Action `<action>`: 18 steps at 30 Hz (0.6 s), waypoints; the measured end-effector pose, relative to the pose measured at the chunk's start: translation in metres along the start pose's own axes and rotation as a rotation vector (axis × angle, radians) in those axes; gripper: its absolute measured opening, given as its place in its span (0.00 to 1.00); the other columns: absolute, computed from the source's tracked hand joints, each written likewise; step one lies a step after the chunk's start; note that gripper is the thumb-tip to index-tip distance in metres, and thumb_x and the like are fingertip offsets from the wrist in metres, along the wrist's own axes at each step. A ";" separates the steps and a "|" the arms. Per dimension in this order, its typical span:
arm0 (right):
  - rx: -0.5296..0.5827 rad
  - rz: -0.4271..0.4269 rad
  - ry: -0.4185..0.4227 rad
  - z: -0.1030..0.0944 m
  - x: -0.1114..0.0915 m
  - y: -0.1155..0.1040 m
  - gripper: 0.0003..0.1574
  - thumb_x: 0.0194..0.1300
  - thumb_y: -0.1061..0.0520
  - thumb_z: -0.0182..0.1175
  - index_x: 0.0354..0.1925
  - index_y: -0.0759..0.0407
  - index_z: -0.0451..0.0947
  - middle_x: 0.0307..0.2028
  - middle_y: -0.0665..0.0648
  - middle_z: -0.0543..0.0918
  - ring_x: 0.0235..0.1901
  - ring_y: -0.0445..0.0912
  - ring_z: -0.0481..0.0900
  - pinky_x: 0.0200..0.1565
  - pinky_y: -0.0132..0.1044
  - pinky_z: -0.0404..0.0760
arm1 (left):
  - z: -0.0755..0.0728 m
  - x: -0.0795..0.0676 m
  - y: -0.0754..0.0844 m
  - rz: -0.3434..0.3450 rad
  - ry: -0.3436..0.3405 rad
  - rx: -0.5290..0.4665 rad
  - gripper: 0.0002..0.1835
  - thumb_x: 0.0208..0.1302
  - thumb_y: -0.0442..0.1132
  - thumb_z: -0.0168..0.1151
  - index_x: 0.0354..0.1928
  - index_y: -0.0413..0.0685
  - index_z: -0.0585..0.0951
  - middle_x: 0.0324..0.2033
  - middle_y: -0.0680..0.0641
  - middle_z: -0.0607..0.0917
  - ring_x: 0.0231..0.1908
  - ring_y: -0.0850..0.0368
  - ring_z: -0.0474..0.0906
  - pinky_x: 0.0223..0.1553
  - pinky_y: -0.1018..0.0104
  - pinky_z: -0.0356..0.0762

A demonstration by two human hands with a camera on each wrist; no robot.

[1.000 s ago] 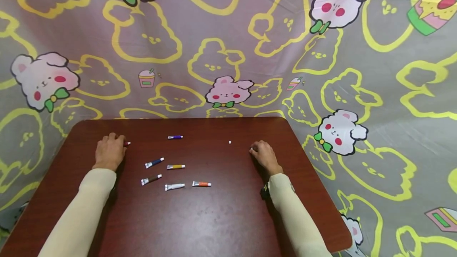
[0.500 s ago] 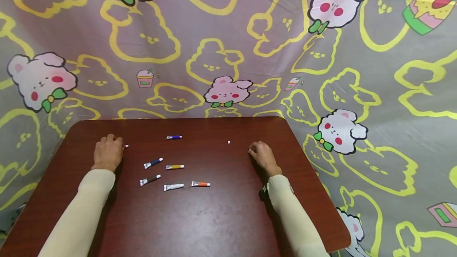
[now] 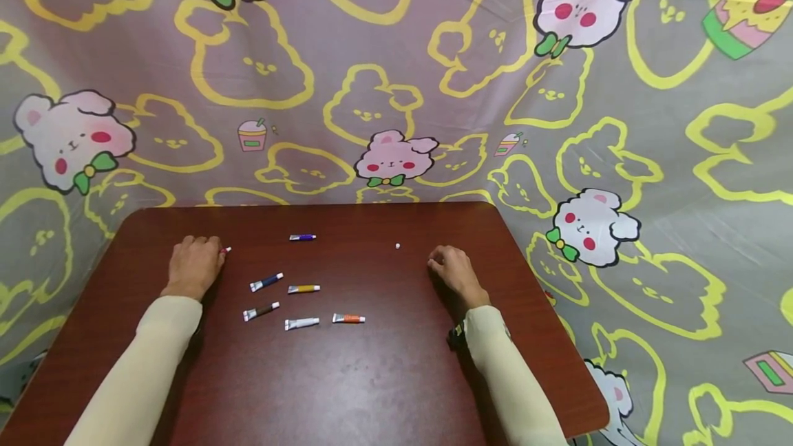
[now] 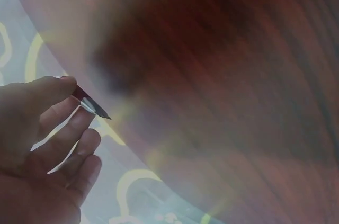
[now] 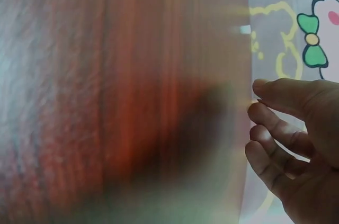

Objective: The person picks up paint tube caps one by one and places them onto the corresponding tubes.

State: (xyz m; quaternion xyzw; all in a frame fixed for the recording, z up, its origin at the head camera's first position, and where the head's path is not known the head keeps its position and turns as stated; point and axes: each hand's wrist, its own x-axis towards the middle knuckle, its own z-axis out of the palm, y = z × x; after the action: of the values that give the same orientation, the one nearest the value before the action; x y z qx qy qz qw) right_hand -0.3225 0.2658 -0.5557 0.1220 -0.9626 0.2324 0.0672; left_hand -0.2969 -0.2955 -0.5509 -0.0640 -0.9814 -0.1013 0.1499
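My left hand is at the table's far left and pinches a small red paint tube between thumb and forefinger. In the head view only the tube's white-capped end shows beyond the fingers. Toward the right side my right hand is over the table, its fingers loosely bent. The right wrist view shows its thumb close to the forefinger, with nothing visible held there. Left of this hand lies a tiny white piece, perhaps a cap.
Several paint tubes lie on the brown table: purple, dark blue, yellow, brown, white and orange. A patterned curtain hangs behind and to the right.
My left hand drifts slightly left, then back right with the red tube, whose end now shows a little more. The right hand shifts a little left. The other tubes stay put.
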 end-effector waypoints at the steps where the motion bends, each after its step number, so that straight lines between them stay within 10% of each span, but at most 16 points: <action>1: 0.001 0.000 -0.005 -0.001 0.000 -0.002 0.05 0.71 0.57 0.73 0.43 0.57 0.88 0.39 0.57 0.91 0.45 0.55 0.87 0.53 0.55 0.84 | -0.001 0.000 0.002 0.004 -0.002 -0.003 0.10 0.69 0.33 0.68 0.37 0.30 0.80 0.36 0.24 0.86 0.41 0.23 0.79 0.44 0.28 0.76; 18: 0.046 -0.001 0.002 -0.008 -0.003 -0.031 0.05 0.72 0.59 0.70 0.45 0.56 0.87 0.42 0.56 0.94 0.45 0.53 0.90 0.53 0.53 0.85 | -0.019 0.005 0.060 0.121 0.025 -0.044 0.08 0.69 0.34 0.71 0.41 0.36 0.82 0.36 0.32 0.90 0.42 0.30 0.82 0.47 0.34 0.77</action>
State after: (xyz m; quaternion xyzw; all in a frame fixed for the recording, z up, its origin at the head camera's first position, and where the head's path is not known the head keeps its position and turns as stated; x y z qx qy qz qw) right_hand -0.3108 0.2436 -0.5359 0.1237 -0.9569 0.2544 0.0657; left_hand -0.2865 -0.2408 -0.5208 -0.1253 -0.9714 -0.1143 0.1663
